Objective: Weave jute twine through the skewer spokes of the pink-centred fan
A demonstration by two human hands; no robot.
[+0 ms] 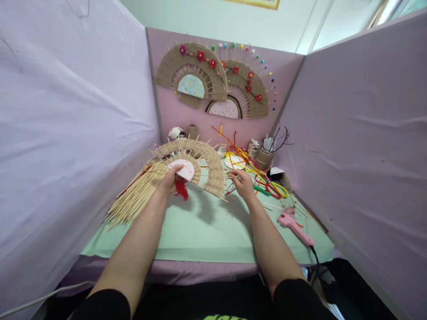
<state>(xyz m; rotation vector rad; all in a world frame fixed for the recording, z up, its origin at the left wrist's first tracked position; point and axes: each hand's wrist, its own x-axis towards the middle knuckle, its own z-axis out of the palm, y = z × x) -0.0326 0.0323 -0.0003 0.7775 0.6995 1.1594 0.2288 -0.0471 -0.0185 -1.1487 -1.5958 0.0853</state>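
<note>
A fan (215, 171) is gripped at its centre by the left hand (170, 180) above the table (203, 240); whether anything is pinched by the right hand (245, 183), near its edge, cannot be told. Edge work seems under way; steadiness appears called for next.

Craft booth: cloth-covered partitions (360, 146), pink glue gun (296, 229), pipe cleaners (255, 165), thin sticks (133, 195), wall-hung fans (215, 80).

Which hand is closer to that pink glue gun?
Right. The right hand is beyond and left of the glue gun; the left hand is farther left, holding the woven fan.
</note>
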